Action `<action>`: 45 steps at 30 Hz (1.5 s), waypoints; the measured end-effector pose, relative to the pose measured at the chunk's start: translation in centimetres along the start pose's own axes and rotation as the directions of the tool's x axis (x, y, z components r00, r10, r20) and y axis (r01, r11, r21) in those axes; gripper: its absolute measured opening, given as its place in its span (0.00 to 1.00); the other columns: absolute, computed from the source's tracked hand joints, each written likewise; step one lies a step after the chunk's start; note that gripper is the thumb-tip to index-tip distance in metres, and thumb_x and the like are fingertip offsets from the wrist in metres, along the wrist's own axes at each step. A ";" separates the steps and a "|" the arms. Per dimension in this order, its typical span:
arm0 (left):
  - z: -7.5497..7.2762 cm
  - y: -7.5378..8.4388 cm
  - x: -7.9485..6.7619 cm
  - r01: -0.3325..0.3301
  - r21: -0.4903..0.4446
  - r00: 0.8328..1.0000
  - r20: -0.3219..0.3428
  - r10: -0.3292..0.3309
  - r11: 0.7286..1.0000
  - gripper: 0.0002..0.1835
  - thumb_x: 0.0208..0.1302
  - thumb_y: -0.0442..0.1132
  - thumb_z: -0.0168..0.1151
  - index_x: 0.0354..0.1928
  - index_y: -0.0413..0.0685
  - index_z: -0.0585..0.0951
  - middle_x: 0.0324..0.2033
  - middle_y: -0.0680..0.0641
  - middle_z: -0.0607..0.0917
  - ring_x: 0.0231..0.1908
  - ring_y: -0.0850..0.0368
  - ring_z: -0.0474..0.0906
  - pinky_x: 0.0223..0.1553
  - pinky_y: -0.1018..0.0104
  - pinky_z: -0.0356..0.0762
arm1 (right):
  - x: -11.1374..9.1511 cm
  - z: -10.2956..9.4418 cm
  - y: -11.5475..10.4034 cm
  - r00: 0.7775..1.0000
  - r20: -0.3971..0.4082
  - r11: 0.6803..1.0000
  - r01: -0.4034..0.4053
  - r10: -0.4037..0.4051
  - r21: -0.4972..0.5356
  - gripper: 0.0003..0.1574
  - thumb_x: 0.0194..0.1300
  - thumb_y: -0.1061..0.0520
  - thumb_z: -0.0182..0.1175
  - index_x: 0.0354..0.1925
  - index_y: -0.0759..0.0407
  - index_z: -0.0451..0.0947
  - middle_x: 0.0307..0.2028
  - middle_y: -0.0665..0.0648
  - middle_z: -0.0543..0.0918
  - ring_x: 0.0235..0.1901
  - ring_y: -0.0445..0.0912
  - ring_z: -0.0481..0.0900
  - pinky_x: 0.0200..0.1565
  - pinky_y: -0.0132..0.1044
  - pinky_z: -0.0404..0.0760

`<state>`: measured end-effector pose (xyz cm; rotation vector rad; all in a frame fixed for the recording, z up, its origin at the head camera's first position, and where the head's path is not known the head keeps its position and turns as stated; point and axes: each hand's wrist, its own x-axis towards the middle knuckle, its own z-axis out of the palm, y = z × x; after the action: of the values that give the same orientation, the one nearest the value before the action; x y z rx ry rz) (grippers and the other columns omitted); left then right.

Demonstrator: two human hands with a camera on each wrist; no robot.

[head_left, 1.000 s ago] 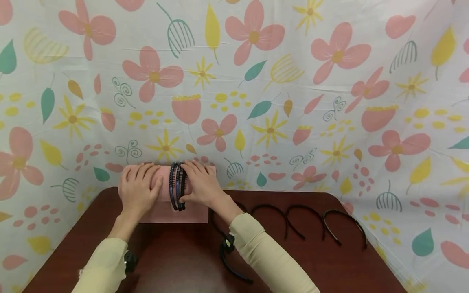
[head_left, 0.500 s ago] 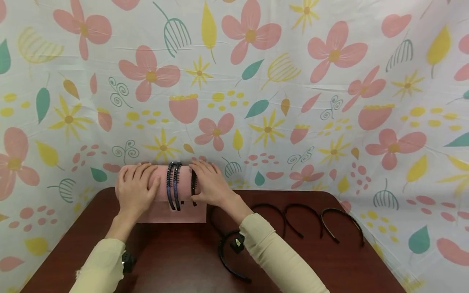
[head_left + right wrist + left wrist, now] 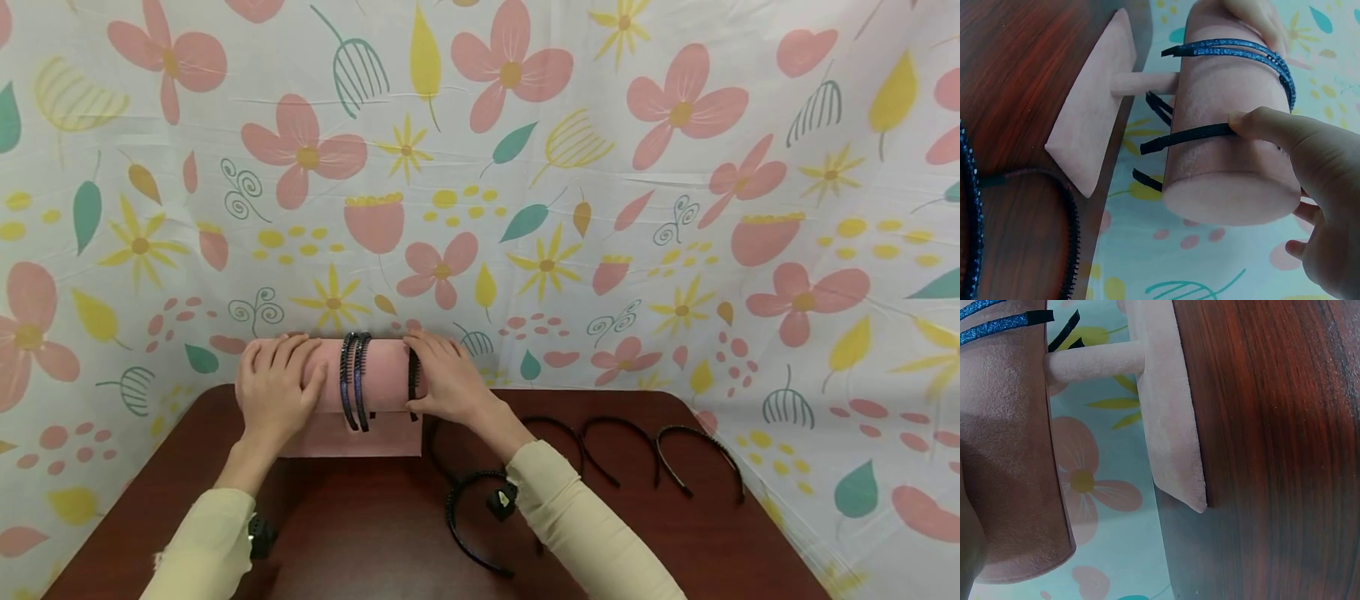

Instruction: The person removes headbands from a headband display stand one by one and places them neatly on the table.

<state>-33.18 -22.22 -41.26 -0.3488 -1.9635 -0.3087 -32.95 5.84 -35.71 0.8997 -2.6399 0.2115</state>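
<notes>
A pink plush headband stand [image 3: 386,437], a cylinder on a post and flat base, stands at the table's back left. My left hand [image 3: 277,383] holds its left end, fingers curved over the top and thumb on the front. Two glittery blue headbands [image 3: 1235,47] sit side by side around the middle of the cylinder. Toward the right end, my right hand [image 3: 453,385] grips a black toothed headband [image 3: 1191,135] that straddles the cylinder. The thumb presses on its front, and the fingers reach over to the far side.
On the brown table [image 3: 352,525], a dark headband [image 3: 467,546] lies near my right wrist. Several more, including a headband with a lighter edge [image 3: 708,435], lie in a row at the back right. A floral cloth [image 3: 480,183] hangs close behind.
My right hand has slid the black headband rightward along the cylinder, away from the two blue ones. The left hand has kept its hold on the stand.
</notes>
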 end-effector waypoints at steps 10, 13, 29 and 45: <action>0.2 -0.1 0.0 -0.004 -0.007 0.999 -0.037 0.004 1.000 0.25 0.66 0.55 0.49 0.51 0.46 0.84 0.50 0.40 0.84 0.54 0.39 0.75 0.64 0.39 0.60 | -1.1 -0.4 1.0 1.000 -0.018 0.999 -0.021 0.021 0.034 0.61 0.51 0.36 0.74 0.74 0.52 0.56 0.74 0.56 0.61 0.72 0.54 0.63 0.70 0.58 0.64; 0.2 0.0 0.0 -0.003 -0.007 0.999 -0.042 0.003 1.000 0.24 0.65 0.55 0.50 0.51 0.46 0.84 0.50 0.40 0.84 0.54 0.39 0.75 0.64 0.39 0.60 | -1.3 -0.4 1.4 0.999 -0.022 0.999 -0.029 0.030 0.037 0.61 0.52 0.35 0.73 0.74 0.52 0.57 0.74 0.55 0.61 0.71 0.55 0.63 0.69 0.58 0.64; 0.3 0.0 0.0 -0.007 0.001 0.998 -0.055 0.007 1.000 0.25 0.65 0.55 0.49 0.50 0.46 0.84 0.49 0.40 0.85 0.54 0.39 0.76 0.65 0.40 0.60 | -3.4 -0.3 3.3 0.996 -0.070 0.993 -0.055 0.062 0.107 0.60 0.51 0.34 0.73 0.74 0.51 0.58 0.74 0.55 0.62 0.71 0.56 0.63 0.69 0.61 0.63; 0.0 0.0 -0.1 -0.001 0.009 1.000 0.007 0.001 1.000 0.26 0.68 0.57 0.47 0.53 0.46 0.83 0.53 0.40 0.83 0.57 0.40 0.74 0.66 0.39 0.58 | -6.6 -0.3 5.6 0.985 -0.172 0.979 0.053 -0.019 0.199 0.59 0.55 0.38 0.71 0.76 0.48 0.56 0.71 0.64 0.61 0.68 0.62 0.64 0.63 0.63 0.69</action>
<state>-33.14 -22.28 -41.35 -0.3449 -1.9708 -0.2979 -31.40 14.03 -37.99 0.9474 -2.4743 0.5329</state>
